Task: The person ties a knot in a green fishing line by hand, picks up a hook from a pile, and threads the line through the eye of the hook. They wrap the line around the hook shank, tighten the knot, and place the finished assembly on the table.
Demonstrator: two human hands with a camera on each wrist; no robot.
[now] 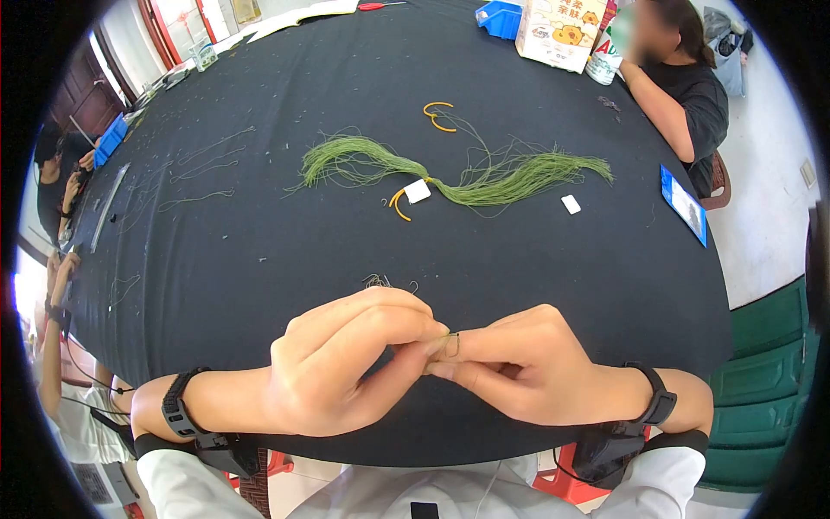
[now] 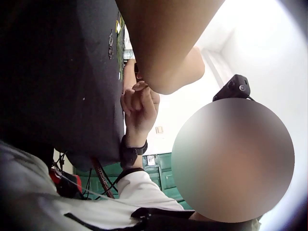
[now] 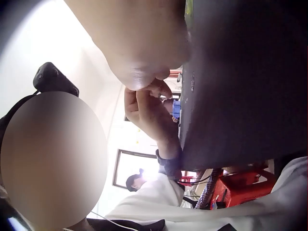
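In the head view my left hand [image 1: 359, 359] and right hand [image 1: 536, 368] meet low in the middle, close over the near part of the black cloth. Their thumbs and forefingers pinch a small dark fishhook [image 1: 456, 339] at the fingertips; much of it is hidden by the fingers. Just beyond the left hand lies a small pile of loose hooks [image 1: 378, 281]. Farther out, a long bundle of thin green line [image 1: 527, 182] is tied at its middle. Both wrist views show the hands together, with the pinched hook hidden.
Yellow rings [image 1: 441, 130], white tabs [image 1: 571, 204] and loose strands [image 1: 197, 199] lie around the bundle. A blue packet [image 1: 683, 208] is near the right edge. At the back stand a blue bin [image 1: 499, 19], a printed bag [image 1: 560, 35] and a can [image 1: 603, 60]. Other people sit at the table's sides.
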